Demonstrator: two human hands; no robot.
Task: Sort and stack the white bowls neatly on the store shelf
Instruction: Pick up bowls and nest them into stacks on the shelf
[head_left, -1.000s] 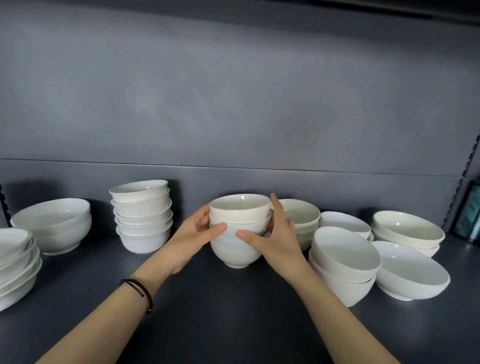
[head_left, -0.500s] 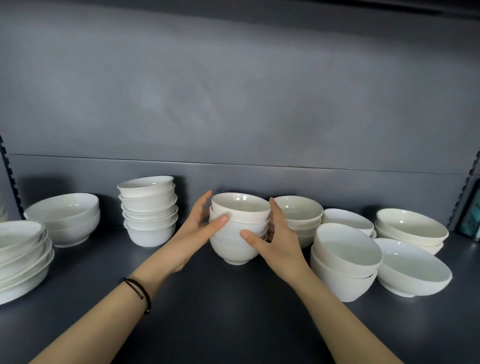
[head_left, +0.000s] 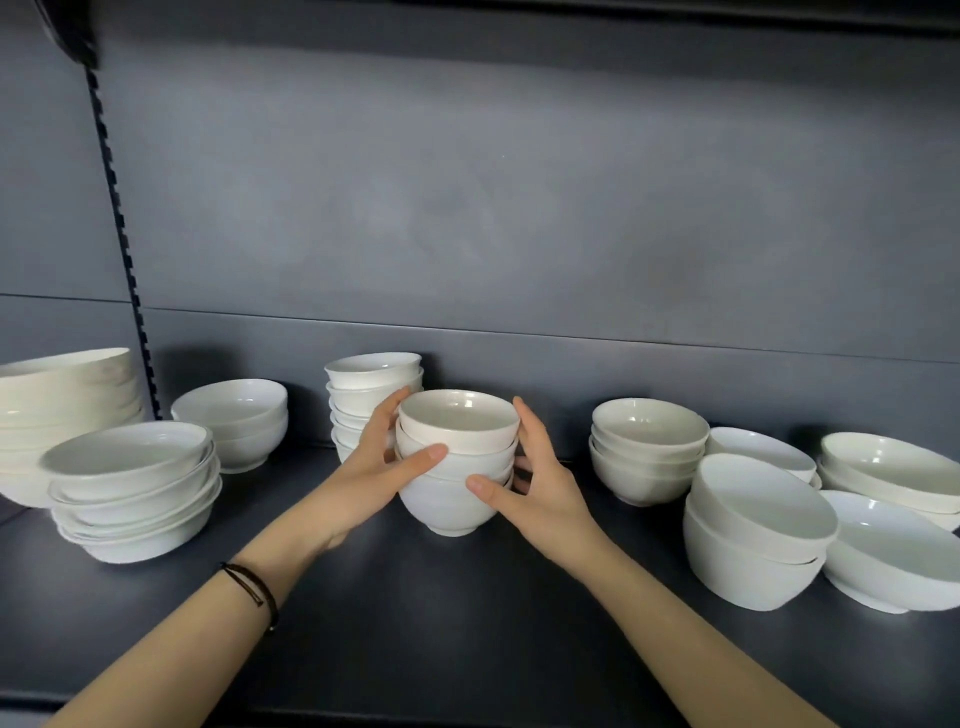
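Currently left hand (head_left: 363, 478) and right hand (head_left: 545, 499) wrap the stack of small white ceramic bowls (head_left: 452, 506), thumbs across its front. Stack sits mid dark grey metal shelf (head_left: 467, 623), just beside a taller white bowl stack (head_left: 371, 371).

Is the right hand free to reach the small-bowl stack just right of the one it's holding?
Probably yes: only bare shelf lies between the right hand and that small-bowl stack, with nothing in front. It must first release the held stack.
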